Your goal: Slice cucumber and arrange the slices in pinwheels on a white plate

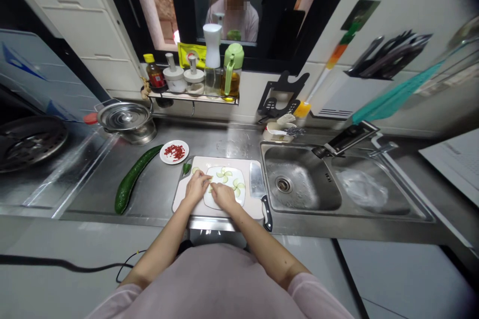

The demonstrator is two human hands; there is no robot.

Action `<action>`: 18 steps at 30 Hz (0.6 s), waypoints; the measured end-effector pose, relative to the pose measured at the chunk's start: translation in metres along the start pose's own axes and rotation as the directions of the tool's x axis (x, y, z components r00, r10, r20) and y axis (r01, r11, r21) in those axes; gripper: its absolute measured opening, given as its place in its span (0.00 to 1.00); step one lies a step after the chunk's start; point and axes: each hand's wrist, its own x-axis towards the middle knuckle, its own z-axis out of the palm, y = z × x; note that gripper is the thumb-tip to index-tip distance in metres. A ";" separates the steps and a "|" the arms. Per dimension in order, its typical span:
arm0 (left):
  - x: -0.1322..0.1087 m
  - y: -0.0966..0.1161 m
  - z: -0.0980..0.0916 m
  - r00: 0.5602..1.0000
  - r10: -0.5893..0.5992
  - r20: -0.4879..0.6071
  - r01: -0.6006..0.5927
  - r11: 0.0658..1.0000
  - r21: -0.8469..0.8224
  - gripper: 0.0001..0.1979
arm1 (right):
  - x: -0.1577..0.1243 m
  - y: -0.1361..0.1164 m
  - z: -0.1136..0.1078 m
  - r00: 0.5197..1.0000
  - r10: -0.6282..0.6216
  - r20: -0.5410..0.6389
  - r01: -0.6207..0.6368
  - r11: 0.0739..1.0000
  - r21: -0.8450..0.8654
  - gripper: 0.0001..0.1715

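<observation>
On the cutting board [200, 163] lies a square white plate [224, 202]. Thin, curved cucumber slices [238, 188] form pinwheel shapes at its top and right. My left hand [197, 185] reaches over the plate's left side, fingertips pinched together. My right hand [223, 195] meets it there, fingers curled in. Pale green cucumber slices show between the fingertips of both hands, partly hidden. Another slice [195, 171] lies on the board behind my left hand, close to a green cucumber end [186, 168]. A cleaver [257, 179] rests on the board's right side, its black handle overhanging the corner.
A whole cucumber [136, 177] lies on the steel counter at left. Near it are a small plate of chopped red pieces [174, 152] and a lidded metal pot [129, 122]. The sink [303, 179] is at right. Seasoning bottles [232, 72] stand on a rack behind.
</observation>
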 end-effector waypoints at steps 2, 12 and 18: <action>0.000 0.000 0.001 1.000 -0.001 0.001 0.001 1.000 -0.002 0.13 | 0.000 0.001 0.000 1.000 0.000 -0.003 0.000 1.000 -0.003 0.19; 0.001 -0.001 0.003 1.000 -0.009 0.002 0.009 1.000 -0.025 0.13 | 0.001 -0.001 0.003 1.000 0.017 -0.022 -0.016 1.000 0.007 0.19; 0.001 -0.002 0.004 1.000 -0.011 0.006 0.011 1.000 -0.021 0.13 | 0.000 -0.002 0.002 1.000 0.021 -0.011 -0.021 1.000 0.007 0.20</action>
